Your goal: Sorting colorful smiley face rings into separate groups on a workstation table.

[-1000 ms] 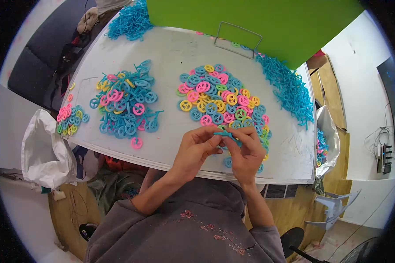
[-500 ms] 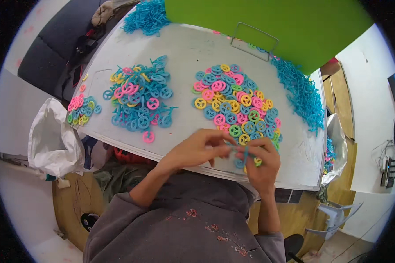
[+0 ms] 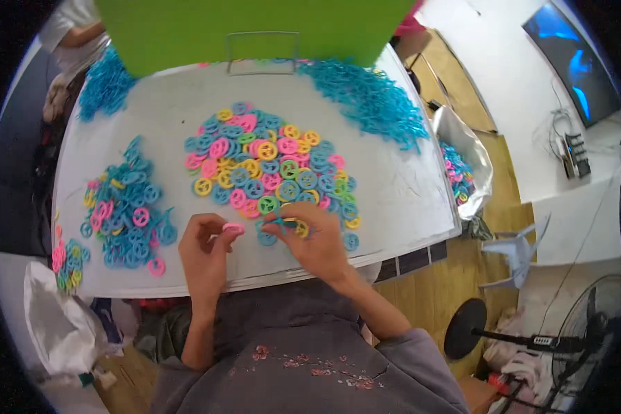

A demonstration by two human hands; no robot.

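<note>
Head view: nearest us, our left hand (image 3: pixel 203 250) has its fingers pinching a pink wheel (image 3: pixel 234 228) by the rim above the table (image 3: pixel 393 214), perhaps because so thin a piece offers little else to grip. Our right hand (image 3: pixel 321 245) pinches a small blue piece (image 3: pixel 278 222), partly hidden, over the near side of the wheel pile (image 3: pixel 269 165), which probably sits centrally for easy reach. Left lies a mixed heap (image 3: pixel 127 207). Farther off, blue sticks (image 3: pixel 366 100) lie beside a green board (image 3: pixel 179 34), perhaps to stay separate. We can read no brand, label or writing.
</note>
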